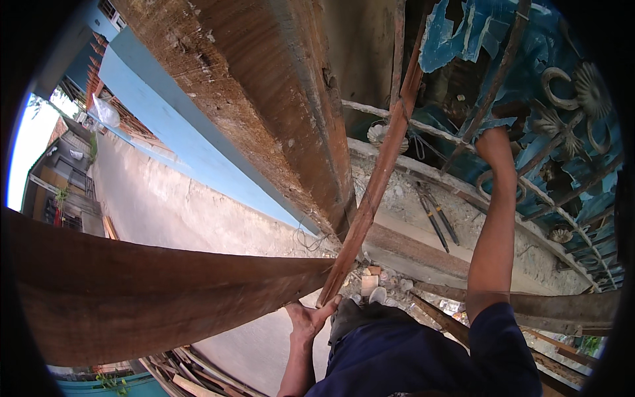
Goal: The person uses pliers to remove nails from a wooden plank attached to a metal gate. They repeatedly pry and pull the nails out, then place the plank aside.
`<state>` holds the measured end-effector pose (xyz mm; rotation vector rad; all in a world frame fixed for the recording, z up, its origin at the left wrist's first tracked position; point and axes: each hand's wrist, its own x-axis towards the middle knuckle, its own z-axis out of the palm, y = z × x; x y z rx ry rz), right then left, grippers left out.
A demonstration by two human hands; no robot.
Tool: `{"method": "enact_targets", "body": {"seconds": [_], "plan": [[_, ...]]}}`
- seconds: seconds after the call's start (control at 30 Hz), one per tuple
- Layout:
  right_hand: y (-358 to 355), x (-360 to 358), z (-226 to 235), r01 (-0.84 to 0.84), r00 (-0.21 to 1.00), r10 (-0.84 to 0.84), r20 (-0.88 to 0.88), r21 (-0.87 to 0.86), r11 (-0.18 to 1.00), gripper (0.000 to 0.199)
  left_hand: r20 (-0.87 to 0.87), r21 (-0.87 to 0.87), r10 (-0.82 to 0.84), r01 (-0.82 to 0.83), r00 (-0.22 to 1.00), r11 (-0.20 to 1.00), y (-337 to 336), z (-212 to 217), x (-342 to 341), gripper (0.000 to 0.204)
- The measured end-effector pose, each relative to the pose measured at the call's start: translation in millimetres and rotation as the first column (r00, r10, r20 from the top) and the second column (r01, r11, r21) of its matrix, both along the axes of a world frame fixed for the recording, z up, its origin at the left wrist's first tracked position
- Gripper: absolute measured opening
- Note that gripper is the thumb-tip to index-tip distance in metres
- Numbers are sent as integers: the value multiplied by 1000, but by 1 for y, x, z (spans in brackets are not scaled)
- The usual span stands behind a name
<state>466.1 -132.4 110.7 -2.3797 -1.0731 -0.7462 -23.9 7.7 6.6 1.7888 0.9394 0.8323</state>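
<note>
A long reddish-brown wooden strip [372, 198] slants from the upper middle down towards me. My left hand [308, 319] is at its lower end, the thumb against the wood and the other fingers partly hidden beneath. Out to the right, my right hand [495, 147] is closed in a fist at a rusty metal grille [444, 136] with scrolled and shell-shaped ornaments. A torn blue sheet [456, 33] hangs in tatters behind the bars, one scrap right by that hand. What the right fingers hold is hidden. Long-handled pincers [436, 218] with black and yellow grips lie on the dusty ledge.
A thick wooden beam [251, 99] rises at upper left, and a wide dark plank [159, 291] juts in from the left. Rubble [370, 283] lies near my feet. Scrap wood [192, 374] is piled at lower left. Beyond runs a concrete lane [159, 205].
</note>
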Motion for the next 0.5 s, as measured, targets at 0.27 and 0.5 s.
{"method": "enact_targets", "body": {"seconds": [0.27, 0.5], "plan": [[-4, 10, -3, -38, 996, 44, 71, -84, 996, 24, 56, -6, 19, -18, 998, 1000, -1, 1, 2, 88], [1, -1, 3, -38, 999, 38, 5, -17, 999, 22, 37, -45, 26, -24, 999, 999, -2, 2, 3, 85]]}}
